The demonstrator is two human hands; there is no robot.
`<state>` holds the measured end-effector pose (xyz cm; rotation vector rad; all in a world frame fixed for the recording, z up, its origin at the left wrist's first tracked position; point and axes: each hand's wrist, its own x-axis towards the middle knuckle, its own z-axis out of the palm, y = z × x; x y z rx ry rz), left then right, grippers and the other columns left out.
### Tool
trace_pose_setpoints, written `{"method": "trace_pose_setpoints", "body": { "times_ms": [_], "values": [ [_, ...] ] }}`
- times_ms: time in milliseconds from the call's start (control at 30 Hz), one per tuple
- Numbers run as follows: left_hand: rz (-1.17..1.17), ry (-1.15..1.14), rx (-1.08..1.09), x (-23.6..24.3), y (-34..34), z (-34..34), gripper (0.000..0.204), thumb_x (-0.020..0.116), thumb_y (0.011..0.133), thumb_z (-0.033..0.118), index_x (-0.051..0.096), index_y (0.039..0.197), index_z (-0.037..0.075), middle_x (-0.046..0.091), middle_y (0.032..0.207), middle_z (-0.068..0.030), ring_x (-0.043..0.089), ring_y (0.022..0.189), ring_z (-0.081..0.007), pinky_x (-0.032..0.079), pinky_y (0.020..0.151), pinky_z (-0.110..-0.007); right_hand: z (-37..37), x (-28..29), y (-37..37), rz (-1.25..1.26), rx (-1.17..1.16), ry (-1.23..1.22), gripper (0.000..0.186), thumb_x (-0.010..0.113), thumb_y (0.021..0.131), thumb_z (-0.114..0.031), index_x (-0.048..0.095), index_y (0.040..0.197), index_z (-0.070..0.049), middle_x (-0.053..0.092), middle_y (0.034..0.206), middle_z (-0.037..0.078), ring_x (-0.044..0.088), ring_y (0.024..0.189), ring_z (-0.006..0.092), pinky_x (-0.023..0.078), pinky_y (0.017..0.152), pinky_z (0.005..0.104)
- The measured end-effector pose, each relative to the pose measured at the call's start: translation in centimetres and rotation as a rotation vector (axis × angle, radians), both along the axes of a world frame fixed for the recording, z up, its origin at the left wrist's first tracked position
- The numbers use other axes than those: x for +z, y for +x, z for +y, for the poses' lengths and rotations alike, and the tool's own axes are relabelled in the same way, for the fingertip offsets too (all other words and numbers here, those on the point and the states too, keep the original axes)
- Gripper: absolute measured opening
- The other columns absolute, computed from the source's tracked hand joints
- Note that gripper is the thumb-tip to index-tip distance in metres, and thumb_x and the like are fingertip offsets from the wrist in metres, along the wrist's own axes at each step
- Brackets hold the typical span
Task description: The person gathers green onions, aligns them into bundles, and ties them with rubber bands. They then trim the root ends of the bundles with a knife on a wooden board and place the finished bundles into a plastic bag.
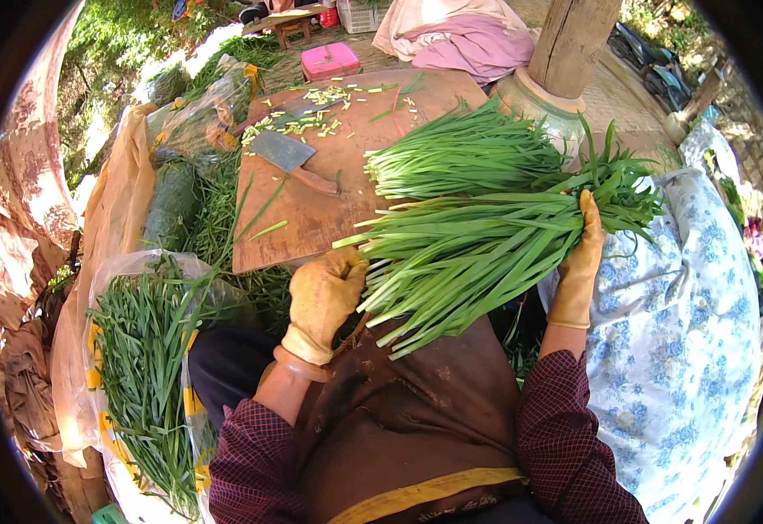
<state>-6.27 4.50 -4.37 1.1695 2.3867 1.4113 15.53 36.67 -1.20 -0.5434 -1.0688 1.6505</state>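
A thick bundle of long green chives point(477, 244) lies across my lap over a brown apron, its cut ends pointing left. My left hand point(325, 297), in a yellow rubber glove, is closed around the cut ends of the bundle. My right hand point(580, 262), also gloved, grips the leafy end on the right. A second pile of chives point(464, 157) rests on the wooden cutting board point(312, 218) just beyond. A cleaver point(290, 157) lies on the board among chopped green bits point(312, 109).
A clear plastic bag of chives point(141, 349) sits at my left. More bagged greens point(198, 122) lie beyond it. A blue flowered cloth point(687, 323) covers the right. A wooden post point(569, 39), pink box point(329, 61) and pink cloth point(464, 39) stand behind the board.
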Motion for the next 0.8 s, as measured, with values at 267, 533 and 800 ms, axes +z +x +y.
{"method": "trace_pose_setpoints", "body": {
  "times_ms": [267, 533, 800],
  "values": [
    [-0.512, 0.365, 0.642, 0.0, -8.1, -12.8, 0.044, 0.064, 0.098, 0.009, 0.049, 0.137, -0.005, 0.071, 0.094, -0.009, 0.06, 0.056, -0.0087, 0.043, 0.045, -0.017, -0.1, -1.0, -0.6, 0.065, -0.278, -0.107, 0.039, 0.078, 0.087, -0.018, 0.065, 0.114, 0.006, 0.07, 0.105, 0.012, 0.069, 0.089, 0.0227, 0.059, 0.079, 0.0369],
    [-0.961, 0.161, -0.31, 2.0, 5.9, -7.6, 0.052, 0.066, 0.099, 0.039, 0.062, 0.127, -0.004, 0.073, 0.098, -0.0049, 0.05, 0.062, -0.0025, 0.038, 0.057, -0.018, -1.3, -0.7, -1.5, 0.015, -0.388, -0.155, 0.043, 0.079, 0.083, -0.01, 0.062, 0.117, 0.011, 0.068, 0.107, 0.018, 0.069, 0.084, 0.0262, 0.06, 0.074, 0.039],
    [-1.075, 0.378, 0.078, 2.7, 8.9, -4.1, 0.019, 0.066, 0.1, 0.02, 0.074, 0.103, 0.002, 0.072, 0.079, -0.0037, 0.049, 0.055, -0.0012, 0.037, 0.052, -0.017, -2.7, 1.1, -1.7, -0.004, -0.45, -0.152, 0.033, 0.077, 0.085, -0.011, 0.069, 0.111, 0.008, 0.07, 0.105, 0.012, 0.068, 0.087, 0.0216, 0.058, 0.077, 0.0347]
  ]
}}
